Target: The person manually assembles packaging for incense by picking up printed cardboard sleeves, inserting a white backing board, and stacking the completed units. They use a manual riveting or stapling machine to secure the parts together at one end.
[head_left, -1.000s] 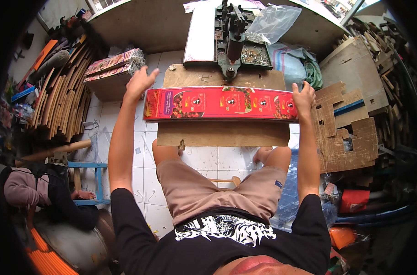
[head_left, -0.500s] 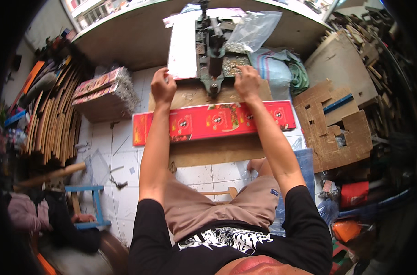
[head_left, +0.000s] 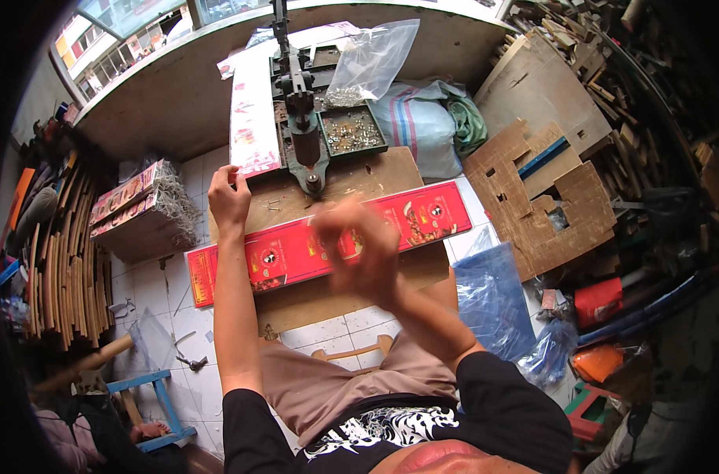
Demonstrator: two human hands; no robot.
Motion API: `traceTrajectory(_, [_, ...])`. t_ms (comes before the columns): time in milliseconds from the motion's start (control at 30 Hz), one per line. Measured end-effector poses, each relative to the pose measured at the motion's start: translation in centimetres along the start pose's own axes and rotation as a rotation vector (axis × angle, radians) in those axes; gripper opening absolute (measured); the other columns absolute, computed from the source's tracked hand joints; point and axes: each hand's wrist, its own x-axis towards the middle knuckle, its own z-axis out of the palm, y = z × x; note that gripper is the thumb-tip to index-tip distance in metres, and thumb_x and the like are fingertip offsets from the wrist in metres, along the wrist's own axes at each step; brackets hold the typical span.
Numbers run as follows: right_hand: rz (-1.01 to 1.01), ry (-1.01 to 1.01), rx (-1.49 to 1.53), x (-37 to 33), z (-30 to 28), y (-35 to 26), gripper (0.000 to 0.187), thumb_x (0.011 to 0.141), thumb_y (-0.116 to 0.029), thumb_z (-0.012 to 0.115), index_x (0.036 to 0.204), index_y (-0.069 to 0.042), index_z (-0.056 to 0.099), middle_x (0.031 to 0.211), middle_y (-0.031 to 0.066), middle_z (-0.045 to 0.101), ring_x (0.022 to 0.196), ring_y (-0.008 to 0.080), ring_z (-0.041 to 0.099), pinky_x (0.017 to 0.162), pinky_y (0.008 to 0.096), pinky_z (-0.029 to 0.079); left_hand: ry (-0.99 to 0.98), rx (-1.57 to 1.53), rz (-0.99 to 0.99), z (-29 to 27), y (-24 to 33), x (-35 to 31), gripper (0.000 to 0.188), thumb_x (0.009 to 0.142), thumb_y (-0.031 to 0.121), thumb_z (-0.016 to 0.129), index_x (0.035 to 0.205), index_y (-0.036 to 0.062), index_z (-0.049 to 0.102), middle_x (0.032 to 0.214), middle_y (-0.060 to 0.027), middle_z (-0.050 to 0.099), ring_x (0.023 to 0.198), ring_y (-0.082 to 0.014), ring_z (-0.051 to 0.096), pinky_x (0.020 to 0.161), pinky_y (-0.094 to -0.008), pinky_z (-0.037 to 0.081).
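Observation:
My left hand [head_left: 229,196] is beside the near corner of a pale printed sheet [head_left: 254,118], its fingers bent together. Whatever is between those fingertips is too small to make out. Motion smears my right hand [head_left: 359,249], raised above a long red printed panel [head_left: 300,251], so its fingers are unclear. The panel lies slanted across a brown wooden board [head_left: 375,170] in front of me. Behind it stands a dark green hand press [head_left: 306,146] with a rounded tip at its near end. Right of the press, a metal tray [head_left: 351,130] holds many small metal pieces.
Clear plastic bag [head_left: 373,59] and a white woven sack [head_left: 415,126] are behind the tray. Printed boxes [head_left: 138,209] stand at left, near stacked wooden strips [head_left: 71,253]. A cut-out brown board [head_left: 533,205] leans at right. Another person's hand [head_left: 148,431] shows beside a blue stool [head_left: 166,403].
My right hand has come away from the tray, back toward me and over the red panel. My left hand stays by the sheet's corner. The whole view has shifted and turned.

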Motion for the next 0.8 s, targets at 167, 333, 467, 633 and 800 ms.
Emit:
traceTrajectory(167, [-0.164, -0.578, 0.93, -5.3, 3.2, -14.6, 0.017, 0.081, -0.021, 0.06, 0.09, -0.008, 0.059, 0.079, 0.0082, 0.048, 0.068, 0.0276, 0.057, 0.054, 0.0372, 0.043, 0.028, 0.015, 0.026, 0.0, -0.2, 0.3, 0.012, 0.084, 0.007, 0.064, 0.094, 0.0018, 0.066, 0.087, -0.0135, 0.068, 0.079, -0.0267, 0.068, 0.074, -0.0373, 0.053])
traceTrajectory(333, [-0.281, -1.173, 1.087, -3.5, 1.7, -18.4, 0.021, 0.095, -0.027, 0.056, 0.092, -0.008, 0.06, 0.084, 0.0139, 0.059, 0.074, 0.0329, 0.064, 0.059, 0.0418, 0.052, 0.063, 0.018, 0.009, 0.3, -0.4, -0.1, 0.012, 0.082, 0.006, 0.066, 0.094, 0.0023, 0.067, 0.087, -0.0133, 0.069, 0.079, -0.0259, 0.069, 0.075, -0.0367, 0.054])
traceTrajectory(467, [-0.323, -1.242, 1.076, -3.0, 1.2, -18.6, 0.023, 0.095, -0.027, 0.056, 0.087, -0.006, 0.059, 0.084, 0.0141, 0.059, 0.073, 0.0325, 0.064, 0.059, 0.0431, 0.051, 0.068, 0.04, -0.011, 0.1, -0.9, -0.4, 0.012, 0.082, 0.006, 0.065, 0.093, 0.0029, 0.067, 0.087, -0.0128, 0.07, 0.079, -0.0258, 0.069, 0.075, -0.0366, 0.054])
traceTrajectory(633, [0.02, -1.078, 1.403, -3.8, 0.2, -20.1, 0.021, 0.096, -0.023, 0.053, 0.091, -0.004, 0.06, 0.088, 0.0134, 0.06, 0.077, 0.0327, 0.063, 0.062, 0.0417, 0.05, 0.131, 0.045, 0.036, -0.1, -1.8, 0.2, 0.012, 0.079, 0.004, 0.064, 0.091, 0.0037, 0.069, 0.085, -0.013, 0.07, 0.078, -0.0275, 0.068, 0.074, -0.0371, 0.054])
traceTrajectory(800, [-0.128, -1.332, 1.605, -2.4, 1.0, -20.7, 0.021, 0.097, -0.026, 0.054, 0.093, -0.007, 0.061, 0.089, 0.0105, 0.06, 0.079, 0.0311, 0.063, 0.063, 0.0411, 0.049, 0.273, -0.165, 0.11, -0.4, 1.4, 1.4, 0.012, 0.082, 0.004, 0.065, 0.093, 0.0023, 0.068, 0.085, -0.0132, 0.07, 0.08, -0.0265, 0.069, 0.076, -0.0353, 0.053])
